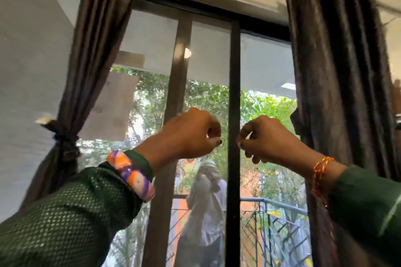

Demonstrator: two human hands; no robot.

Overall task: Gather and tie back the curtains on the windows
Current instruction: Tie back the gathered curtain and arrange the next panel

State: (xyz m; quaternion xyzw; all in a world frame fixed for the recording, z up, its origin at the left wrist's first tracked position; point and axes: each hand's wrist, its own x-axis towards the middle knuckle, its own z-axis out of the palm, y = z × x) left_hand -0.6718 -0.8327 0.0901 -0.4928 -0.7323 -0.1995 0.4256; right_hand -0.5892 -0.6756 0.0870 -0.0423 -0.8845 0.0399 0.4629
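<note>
The dark brown left curtain (95, 50) is gathered and bound by a dark tie (65, 136) at mid-height beside the wall. On the right, a second dark brown curtain (338, 71) hangs loose in folds from its rod (388, 7). My left hand (191, 134) and my right hand (267, 138) are raised side by side in front of the window, between the two curtains. Both have curled fingers with the tips drawn toward the thumb. I see nothing held in either hand, and neither hand touches a curtain.
The dark vertical window frame bar (234, 71) runs between my hands, with mesh panes on either side. Outside, a person in pale clothes (206, 201) stands by a balcony railing (282, 204), with green trees beyond. A pale wall (26, 60) is on the left.
</note>
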